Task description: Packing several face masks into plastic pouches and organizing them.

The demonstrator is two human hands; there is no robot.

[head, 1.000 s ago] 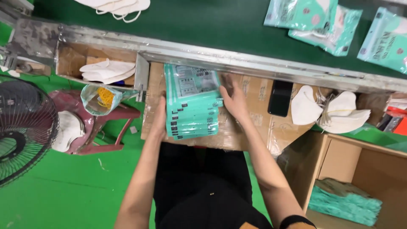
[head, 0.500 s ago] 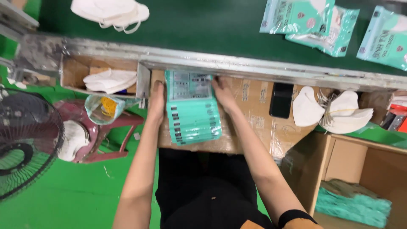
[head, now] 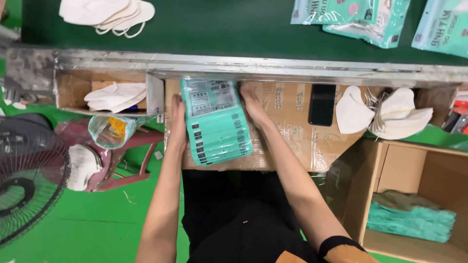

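A dark green conveyor belt (head: 234, 29) runs across the top, carrying teal packets (head: 360, 17) at its right, and below it a taped cardboard board (head: 287, 126) bears a fanned stack of teal packets (head: 214, 122) with white labels and black marks. The left hand (head: 177, 124) lies flat against the stack's left edge, fingers pressed together, while the right hand (head: 251, 104) presses its right edge, fingers close together and slightly bent.

The person has bare forearms and hands, black clothing (head: 234, 219), and a black band (head: 336, 242) beside an orange sleeve edge (head: 348, 254).
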